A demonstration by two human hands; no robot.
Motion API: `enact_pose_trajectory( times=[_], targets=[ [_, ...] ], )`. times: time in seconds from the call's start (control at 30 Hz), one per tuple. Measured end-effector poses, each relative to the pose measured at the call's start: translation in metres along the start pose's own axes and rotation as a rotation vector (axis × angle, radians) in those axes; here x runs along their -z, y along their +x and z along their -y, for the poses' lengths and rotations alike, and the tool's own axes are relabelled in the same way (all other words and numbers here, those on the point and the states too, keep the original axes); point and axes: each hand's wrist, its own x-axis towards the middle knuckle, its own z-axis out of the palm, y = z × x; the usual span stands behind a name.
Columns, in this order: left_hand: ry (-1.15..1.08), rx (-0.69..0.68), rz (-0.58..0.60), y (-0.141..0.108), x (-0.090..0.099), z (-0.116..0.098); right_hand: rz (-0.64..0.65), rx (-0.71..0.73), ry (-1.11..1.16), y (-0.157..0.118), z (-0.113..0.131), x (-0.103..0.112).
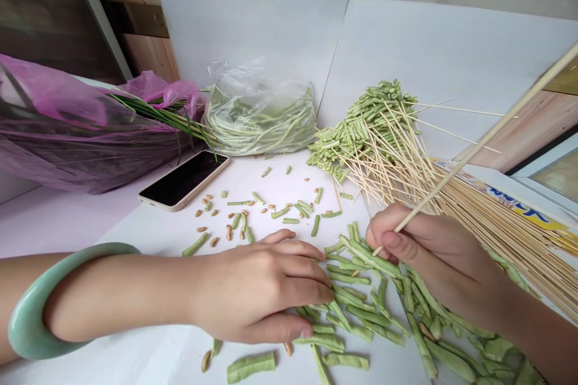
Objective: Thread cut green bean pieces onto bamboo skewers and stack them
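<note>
The right hand (433, 258) holds a long wooden skewer (478, 144) tight. The left hand (257, 289) lies open on the cut green beans (368, 314).

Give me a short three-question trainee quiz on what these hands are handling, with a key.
1. What long, thin item does the right hand pinch?
2. True or false: the smartphone lies screen up.
3. What do the fingertips of the left hand reach? A) cut green beans B) the pink plastic bag C) the clear plastic bag

Key: 1. A bamboo skewer. 2. True. 3. A.
</note>
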Motion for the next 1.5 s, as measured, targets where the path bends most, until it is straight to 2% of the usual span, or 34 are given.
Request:
enact_pose_trajectory(
  times=[0.33, 0.53, 0.7, 1.0, 1.33, 1.5],
  targets=[
    [-0.004, 0.004, 0.007, 0.001, -0.0014, 0.0, 0.011, -0.035, 0.033, 0.0004, 0.0, -0.0018],
    [-0.009, -0.001, -0.001, 0.0002, -0.0016, 0.0011, -0.01, -0.003, 0.034, -0.0008, -0.0004, -0.0009],
    [-0.012, -0.003, 0.0, 0.0011, -0.0007, 0.0016, -0.043, -0.037, 0.029, -0.0006, 0.0, -0.0004],
    [-0.023, 0.009, 0.018, 0.0009, -0.0002, 0.001, -0.015, -0.038, 0.033, 0.0, -0.0004, -0.0024],
    [-0.038, 0.02, 0.02, 0.0, -0.001, -0.0001, -0.027, 0.042, 0.034, 0.0007, -0.0008, -0.0049],
    [-0.048, 0.015, 0.015, 0.0003, -0.0011, 0.0016, -0.017, 0.038, 0.044, 0.0012, -0.0014, -0.006]
  ],
)
